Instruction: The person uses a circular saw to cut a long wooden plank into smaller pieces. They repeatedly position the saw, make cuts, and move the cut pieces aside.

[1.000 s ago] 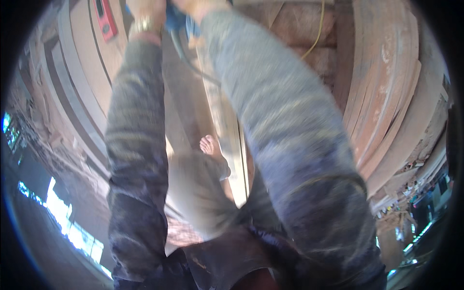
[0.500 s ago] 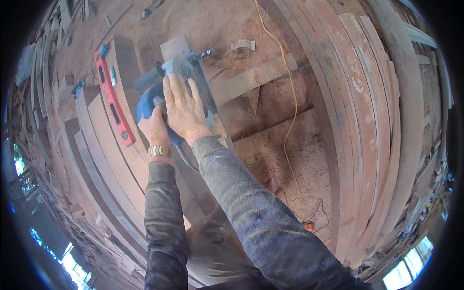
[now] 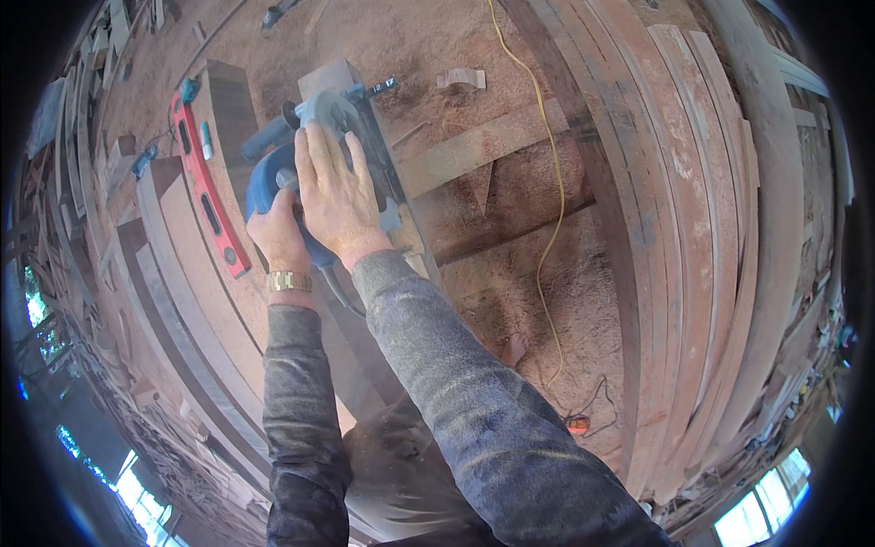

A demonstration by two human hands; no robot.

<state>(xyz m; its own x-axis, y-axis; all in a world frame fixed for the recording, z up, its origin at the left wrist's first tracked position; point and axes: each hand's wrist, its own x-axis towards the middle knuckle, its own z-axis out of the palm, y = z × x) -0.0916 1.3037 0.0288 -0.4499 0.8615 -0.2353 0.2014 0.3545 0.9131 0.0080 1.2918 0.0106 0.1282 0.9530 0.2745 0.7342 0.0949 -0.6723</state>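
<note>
A blue circular saw (image 3: 273, 173) rests on a long timber beam (image 3: 333, 77) left of centre. My left hand (image 3: 276, 230), a gold-coloured watch on its wrist, is wrapped round the saw's rear handle. Flat over the top of the saw's housing lies my right hand (image 3: 335, 201), its fingers stretched forward and slightly apart. The saw's blade and cut are hidden beneath its body and my hands. A dark power cord (image 3: 343, 290) trails from the saw towards me.
Left of the saw, a red spirit level (image 3: 210, 182) and a small white-and-teal marker (image 3: 206, 141) lie on neighbouring timber. A yellow cord (image 3: 552, 164) crosses the sawdust-covered ground on the right. Long stacked boards (image 3: 674, 228) stand beyond it. A wood offcut (image 3: 460, 79) lies ahead.
The saw and both hands have shifted slightly forward and left along the beam. My grip looks the same. The whole view has moved a little.
</note>
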